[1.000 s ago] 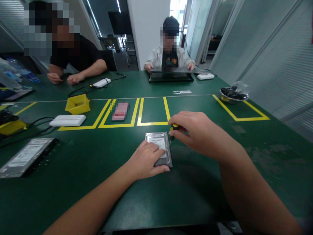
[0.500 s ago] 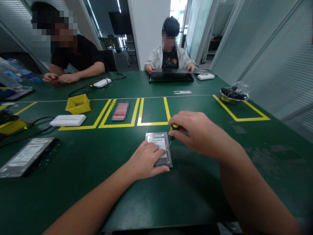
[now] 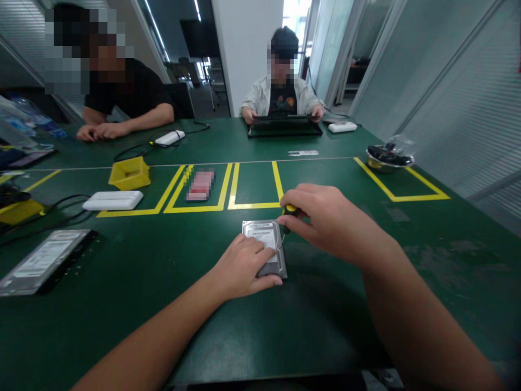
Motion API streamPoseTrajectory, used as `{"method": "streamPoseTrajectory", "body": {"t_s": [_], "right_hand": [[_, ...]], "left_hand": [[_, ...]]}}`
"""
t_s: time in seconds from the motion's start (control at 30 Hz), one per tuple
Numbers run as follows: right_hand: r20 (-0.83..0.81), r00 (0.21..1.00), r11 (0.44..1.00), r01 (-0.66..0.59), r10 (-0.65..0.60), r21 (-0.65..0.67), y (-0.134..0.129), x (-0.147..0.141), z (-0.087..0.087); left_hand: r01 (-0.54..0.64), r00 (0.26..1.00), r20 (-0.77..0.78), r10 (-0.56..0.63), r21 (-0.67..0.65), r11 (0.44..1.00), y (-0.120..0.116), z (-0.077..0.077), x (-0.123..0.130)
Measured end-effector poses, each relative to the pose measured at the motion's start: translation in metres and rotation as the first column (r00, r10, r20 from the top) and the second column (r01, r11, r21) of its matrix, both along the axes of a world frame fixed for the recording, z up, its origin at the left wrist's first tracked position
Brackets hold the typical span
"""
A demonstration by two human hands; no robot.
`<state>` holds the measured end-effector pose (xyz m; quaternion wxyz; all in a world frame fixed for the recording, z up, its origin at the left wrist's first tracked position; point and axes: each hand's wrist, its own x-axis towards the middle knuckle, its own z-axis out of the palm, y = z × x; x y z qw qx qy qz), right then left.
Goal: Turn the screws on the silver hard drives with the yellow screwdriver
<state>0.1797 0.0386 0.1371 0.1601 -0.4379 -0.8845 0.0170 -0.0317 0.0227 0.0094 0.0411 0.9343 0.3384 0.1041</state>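
Head view: a hard drive lies flat on the green counter, mid-view.
The left hand holds it down, thumb at its five o'clock; the right hand's grip pinches a screwdriver, shaft by its two-to-three-o'clock edge.

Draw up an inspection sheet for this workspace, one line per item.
Surface: green table, with bays marked in yellow tape.
Job's things: hard drive, label up; screwdriver angled to its right side, tip contact too small to tell.
Clutter: second drive and yellow bin at left; blurred pink item in a taped bay; metal bowl of dark items at right.
Hands: left hand rests on the hard drive; right hand grips the screwdriver handle.
Cables: black cable beside a white block at left.
Surroundings: across the table, person in black and person in a pale jacket, the latter holding a dark panel.
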Motion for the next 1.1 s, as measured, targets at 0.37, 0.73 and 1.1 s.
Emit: {"method": "streamPoseTrajectory", "body": {"t_s": [0.37, 0.73, 1.1], "right_hand": [[-0.008, 1.0, 1.0, -0.018, 0.017, -0.009, -0.001, 0.0, 0.003], [-0.016, 0.999, 0.996, 0.05, -0.049, 0.08, -0.007, 0.015, 0.014], [0.226, 0.936, 0.963, 0.261, -0.271, 0.071, 0.007, 0.003, -0.004]], "left_hand": [[0.002, 1.0, 0.014, -0.002, -0.004, 1.0, 0.0, 0.001, -0.001], [0.009, 1.0, 0.02, -0.009, -0.016, 1.0, -0.001, 0.002, -0.002], [0.013, 1.0, 0.021, -0.014, 0.028, 1.0, -0.005, 0.009, -0.004]]}}
